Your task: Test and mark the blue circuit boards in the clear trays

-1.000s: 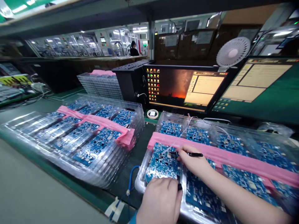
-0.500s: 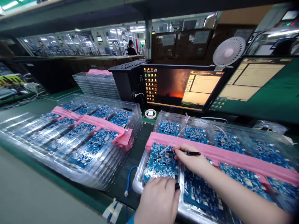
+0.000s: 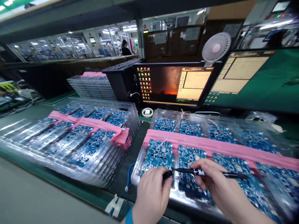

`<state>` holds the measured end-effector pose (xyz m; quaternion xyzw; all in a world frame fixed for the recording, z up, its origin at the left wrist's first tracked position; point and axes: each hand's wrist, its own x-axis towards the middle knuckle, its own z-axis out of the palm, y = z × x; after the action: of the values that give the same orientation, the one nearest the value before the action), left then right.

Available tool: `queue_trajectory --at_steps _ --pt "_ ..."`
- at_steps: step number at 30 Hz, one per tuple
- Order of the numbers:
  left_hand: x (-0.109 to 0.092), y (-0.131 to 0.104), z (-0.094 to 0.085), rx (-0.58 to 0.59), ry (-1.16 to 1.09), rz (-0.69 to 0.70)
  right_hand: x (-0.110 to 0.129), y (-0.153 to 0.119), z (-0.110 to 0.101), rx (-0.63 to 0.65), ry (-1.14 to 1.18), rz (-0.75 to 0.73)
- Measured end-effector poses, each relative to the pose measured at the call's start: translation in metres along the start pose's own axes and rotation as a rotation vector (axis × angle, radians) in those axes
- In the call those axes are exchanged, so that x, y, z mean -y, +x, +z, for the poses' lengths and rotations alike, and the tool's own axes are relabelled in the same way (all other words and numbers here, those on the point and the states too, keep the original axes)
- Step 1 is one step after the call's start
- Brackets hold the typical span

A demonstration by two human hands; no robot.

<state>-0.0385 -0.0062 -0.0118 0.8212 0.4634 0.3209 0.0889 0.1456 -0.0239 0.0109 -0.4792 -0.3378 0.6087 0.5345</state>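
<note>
My right hand point(image 3: 210, 177) grips a black marker pen point(image 3: 224, 174), its tip pointing left. In my left hand point(image 3: 153, 189) is the black pen cap point(image 3: 167, 175), its end a short gap from the tip. Both hands are over the front of a clear plastic tray point(image 3: 137, 165) of blue circuit boards. One circuit board point(image 3: 158, 155) lies just beyond my left hand, and a second board point(image 3: 185, 160) is partly hidden under the pen and right hand. A pink strip point(image 3: 201, 141) runs across the tray, and a thin white cable point(image 3: 171, 129) crosses it.
To the left stands a stack of clear trays point(image 3: 100, 168) with more blue boards and a pink strip point(image 3: 88, 123). Behind are a monitor point(image 3: 163, 84), a second screen point(image 3: 254, 81) and a white fan point(image 3: 216, 46). A blue cable point(image 3: 128, 177) runs down between the stacks. One person point(image 3: 125, 48) is far off.
The pen has left the nearest left board and swung right and down, its tip now facing the cap. My left hand has turned to bring the cap up. The view has shifted slightly.
</note>
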Motion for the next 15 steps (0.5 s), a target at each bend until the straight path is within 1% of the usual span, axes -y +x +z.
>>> queue_trajectory --at_steps 2,5,8,10,11,13,15 --pt "-0.001 0.001 -0.003 0.008 -0.022 0.029 -0.004 0.000 -0.001 0.033 -0.009 -0.007" --pt "0.001 0.000 -0.006 0.013 -0.039 0.114 -0.006 -0.001 -0.002 0.106 -0.089 -0.041" --pt "0.005 -0.002 -0.007 0.018 -0.038 0.230 -0.003 -0.006 -0.002 0.143 -0.202 -0.039" --pt "0.005 -0.002 -0.008 0.047 -0.047 0.287 0.001 -0.012 -0.001 0.171 -0.281 -0.042" --pt "0.004 -0.002 -0.008 0.066 -0.059 0.314 0.003 -0.015 -0.002 0.187 -0.329 -0.070" --pt "0.001 0.000 -0.007 0.086 -0.093 0.374 0.003 -0.021 -0.002 0.239 -0.441 -0.179" --pt "-0.006 0.002 -0.006 0.087 -0.140 0.437 0.000 -0.027 -0.004 0.299 -0.504 -0.286"
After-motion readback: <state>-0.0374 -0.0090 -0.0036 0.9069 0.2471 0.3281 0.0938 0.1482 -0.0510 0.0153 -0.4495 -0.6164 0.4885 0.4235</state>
